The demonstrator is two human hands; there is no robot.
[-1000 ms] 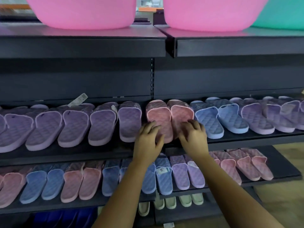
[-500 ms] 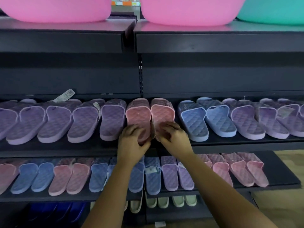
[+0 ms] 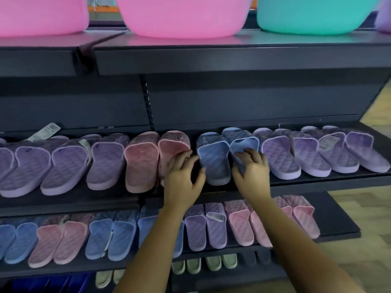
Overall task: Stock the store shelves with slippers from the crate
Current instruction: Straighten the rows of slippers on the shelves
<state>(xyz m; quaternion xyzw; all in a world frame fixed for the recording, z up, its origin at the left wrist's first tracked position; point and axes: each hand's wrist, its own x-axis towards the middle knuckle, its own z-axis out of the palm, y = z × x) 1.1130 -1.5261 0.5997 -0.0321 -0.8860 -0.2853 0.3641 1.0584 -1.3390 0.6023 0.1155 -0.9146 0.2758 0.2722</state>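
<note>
Nearest me, my two forearms reach up over the lower shelf (image 3: 338,216), where blue, pink and purple slippers lie in a row. My left hand (image 3: 183,176) rests at the front edge of the middle shelf (image 3: 330,182), fingers spread apart, fingertips touching the right slipper of the pink pair (image 3: 156,157), thumb toward the left blue slipper (image 3: 213,159). My right hand (image 3: 251,172) lies on the right blue slipper (image 3: 243,144), fingers curled on its footbed just below the strap, thumb at its inner edge. Purple slippers (image 3: 281,157) flank both sides. Beyond, on the top shelf (image 3: 232,58), stand pink basins (image 3: 179,15) and a teal basin (image 3: 313,13).
</note>
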